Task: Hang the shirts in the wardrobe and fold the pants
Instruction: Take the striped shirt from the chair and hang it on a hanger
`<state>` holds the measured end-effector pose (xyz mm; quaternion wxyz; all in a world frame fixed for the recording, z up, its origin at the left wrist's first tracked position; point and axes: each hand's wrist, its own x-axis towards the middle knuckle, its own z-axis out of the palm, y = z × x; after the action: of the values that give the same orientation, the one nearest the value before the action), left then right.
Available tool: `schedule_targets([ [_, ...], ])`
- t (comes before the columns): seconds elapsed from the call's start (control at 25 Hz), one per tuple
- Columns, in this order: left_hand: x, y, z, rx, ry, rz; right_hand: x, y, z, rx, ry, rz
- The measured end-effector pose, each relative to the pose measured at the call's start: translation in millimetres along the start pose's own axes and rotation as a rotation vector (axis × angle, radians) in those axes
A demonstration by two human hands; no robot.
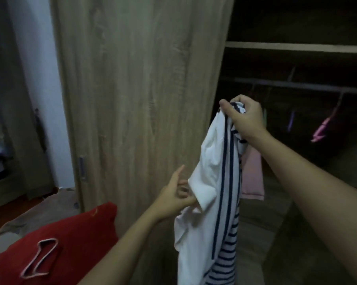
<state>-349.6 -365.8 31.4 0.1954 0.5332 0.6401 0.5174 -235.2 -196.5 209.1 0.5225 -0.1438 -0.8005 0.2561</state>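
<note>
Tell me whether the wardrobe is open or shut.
Open. Right of the door, the inside shows: shelf, rail, pink hanger.

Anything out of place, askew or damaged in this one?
Mildly odd: a pink hanger lies loose on the red garment at lower left, not on the rail. The striped shirt hangs bunched from the right hand, no hanger in it, with the left hand at its sleeve. No damage or spills visible.

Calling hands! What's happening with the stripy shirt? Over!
Right grip holds striped shirt by its top. Left grip touches the sleeve, hold unclear. Shirt not hung; wardrobe open ahead.
</note>
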Motion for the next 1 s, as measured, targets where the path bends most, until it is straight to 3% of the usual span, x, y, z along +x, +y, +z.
schedule_targets([
  [0.08,16.1,17.4,31.9,0.021,0.020,0.142,-5.7,7.9,-33.6,-0.004,0.001,0.009],
  [0.16,28.8,34.7,58.4,0.197,0.168,0.340,-13.5,16.1,-68.3,-0.041,0.005,0.026],
  [0.24,35.4,54.2,77.1,0.193,0.307,0.487,-21.9,31.8,-97.3,-0.151,-0.021,0.068],
  [0.36,46.7,104.2,103.6,0.121,0.316,0.590,-45.5,73.2,-140.4,-0.475,-0.173,0.199],
  [0.44,56.9,136.1,122.2,0.220,0.314,0.642,-68.7,94.2,-160.4,-0.539,-0.230,0.292],
  [0.56,80.7,156.5,151.9,0.318,0.304,0.582,-97.7,96.6,-179.4,-0.432,-0.122,0.375],
  [0.72,98.5,157.8,179.6,0.236,0.301,0.491,-128.0,69.8,-195.4,-0.290,0.068,0.373],
  [0.84,101.7,171.8,184.0,0.235,0.384,0.472,-163.2,54.1,-175.3,-0.261,-0.090,0.372],
  [0.92,105.8,180.3,177.7,0.232,0.430,0.479,-185.6,57.6,-153.7,-0.363,-0.263,0.358],
  [1.0,109.9,187.2,161.7,0.243,0.496,0.488,-200.5,69.1,-142.4,-0.476,-0.327,0.303],
])
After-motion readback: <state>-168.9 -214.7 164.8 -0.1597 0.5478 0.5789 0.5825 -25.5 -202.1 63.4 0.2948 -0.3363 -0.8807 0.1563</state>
